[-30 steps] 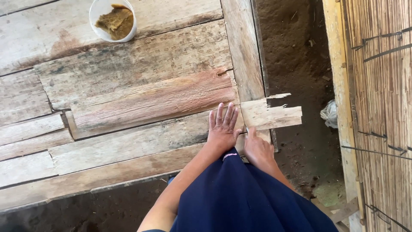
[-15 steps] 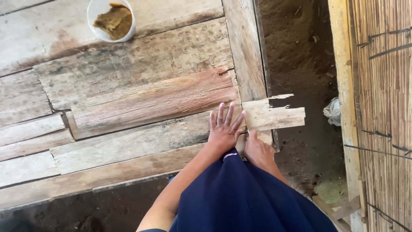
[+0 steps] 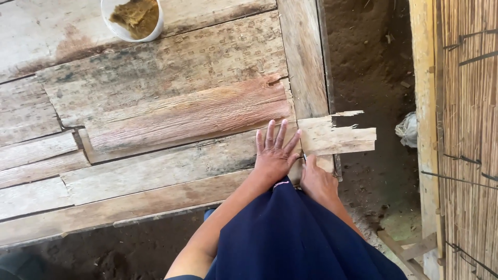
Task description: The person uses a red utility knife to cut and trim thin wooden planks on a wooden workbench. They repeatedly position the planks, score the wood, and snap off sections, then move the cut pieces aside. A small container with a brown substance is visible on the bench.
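Left grip (image 3: 274, 153) lay flat, fingers apart, pinning the plank (image 3: 337, 137); right grip (image 3: 317, 179) pinched a small tool, apparently marking it.

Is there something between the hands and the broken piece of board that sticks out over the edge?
Nothing visible. The left hand lies flat on the planks with fingers spread, right beside the broken board. The right hand sits just below it, with a thin tool tip at the board's near edge.

The left hand (image 3: 274, 155) lies flat, fingers spread, on a broken wood piece (image 3: 337, 137) near the middle. The right hand (image 3: 317, 179) pinches something thin beside it. A white bowl (image 3: 132, 21) sits at the top left.
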